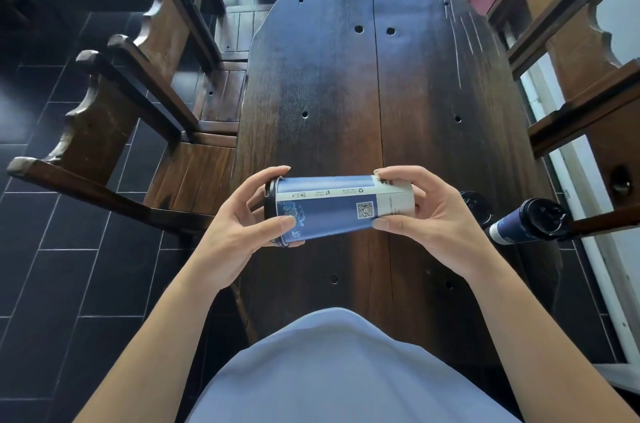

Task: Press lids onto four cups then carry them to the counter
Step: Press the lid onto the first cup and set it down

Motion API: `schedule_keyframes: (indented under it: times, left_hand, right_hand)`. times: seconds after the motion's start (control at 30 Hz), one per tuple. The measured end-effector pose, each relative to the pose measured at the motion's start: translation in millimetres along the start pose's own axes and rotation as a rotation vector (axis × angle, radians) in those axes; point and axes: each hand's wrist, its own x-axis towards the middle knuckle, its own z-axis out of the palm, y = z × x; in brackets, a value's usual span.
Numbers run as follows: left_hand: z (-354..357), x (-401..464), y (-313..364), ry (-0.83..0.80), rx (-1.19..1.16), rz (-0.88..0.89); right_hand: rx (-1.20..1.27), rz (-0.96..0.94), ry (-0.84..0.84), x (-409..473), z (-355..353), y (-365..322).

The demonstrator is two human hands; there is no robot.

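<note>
Head view: both hands hold a blue cup (332, 206) sideways above the counter (346, 93), left hand (239, 225) fingers clamped at its black lid (270, 201), right hand (426, 214) fingers at its base. Tilted so, a poorly seated lid could pop off.

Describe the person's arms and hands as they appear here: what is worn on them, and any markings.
Both forearms are bare up to the bottom edge of the picture; no sleeves show. The left hand and right hand wear no gloves, and no rings, watch or bracelets are visible. The fingernails are short, with no coloured polish apparent. No markings show. A light blue garment covers the torso below.
</note>
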Motion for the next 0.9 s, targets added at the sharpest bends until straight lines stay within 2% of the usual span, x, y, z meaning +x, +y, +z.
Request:
schedule_keyframes:
  times: [0.2, 0.37, 0.6, 0.9]
  left_hand:
    - [-2.5, -3.8, 5.6, -0.083, 0.083, 0.123]
    - [-1.9, -5.2, 4.5, -0.054, 0.058, 0.099]
    - [1.6, -7.5, 7.2, -0.041, 0.021, 0.001]
    - [-2.5, -9.8, 10.8, -0.126, 0.076, 0.107]
  right_hand:
    - [0.021, 0.020, 0.041, -3.7, 3.3, -2.4]
    - [-0.003, 0.047, 0.035, -6.4, 3.4, -3.5]
    - [-0.064, -0.030, -0.034, -8.9, 1.8, -5.9]
    - [-0.054, -0.038, -0.029, -8.5, 0.7, -3.8]
